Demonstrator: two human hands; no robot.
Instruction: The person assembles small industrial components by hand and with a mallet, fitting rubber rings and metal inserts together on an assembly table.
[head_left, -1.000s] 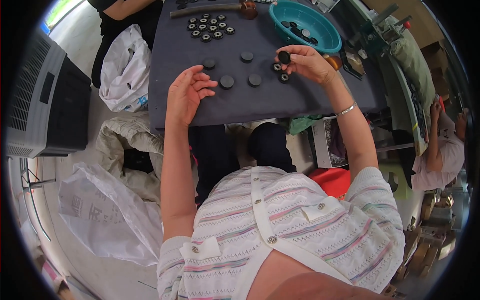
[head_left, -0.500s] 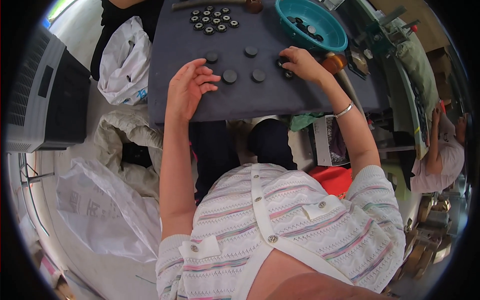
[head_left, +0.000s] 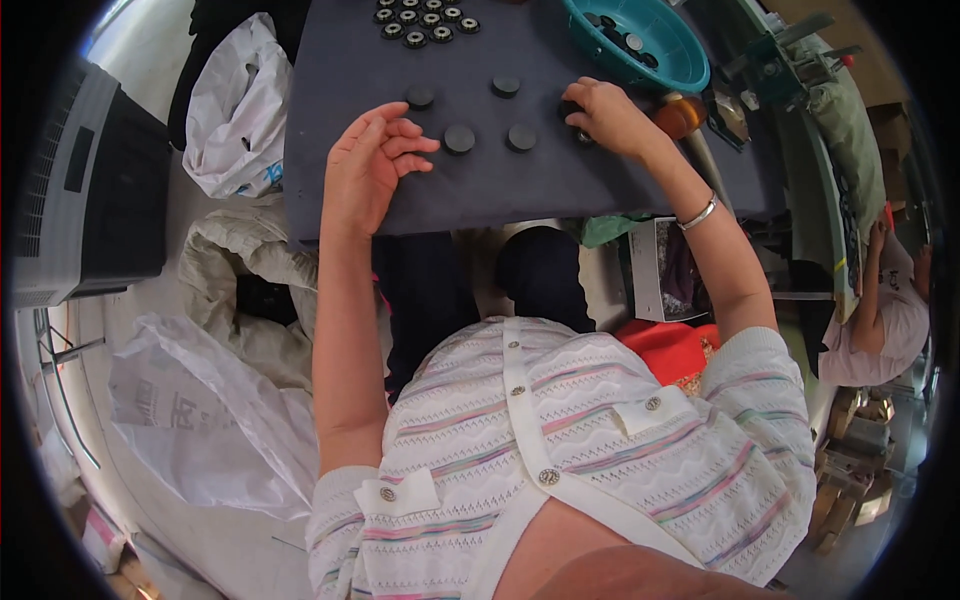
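Observation:
My right hand [head_left: 612,118] is closed, its fingertips pinching a black round piece [head_left: 568,109] on the grey table [head_left: 480,195]. Another small black piece with a shiny centre [head_left: 584,137] lies partly hidden beneath that hand. To the left, my left hand [head_left: 368,165] is held palm inward above the table, fingers loosely apart and holding nothing. Between both hands several plain black discs lie flat in two loose rows; one disc [head_left: 458,139] is close to my left fingertips, and another disc [head_left: 420,97] sits just beyond them.
Several black rings with silver centres [head_left: 430,20] are grouped at the far side. A teal basin [head_left: 690,62] with black pieces stands far right, near an amber-headed mallet [head_left: 680,114]. White bags [head_left: 240,115] are on the left. Another person [head_left: 885,310] sits at right.
My view has tilted slightly, so the table and discs appear higher in the picture. Both hands keep nearly the same places over the table, the right still at the black piece.

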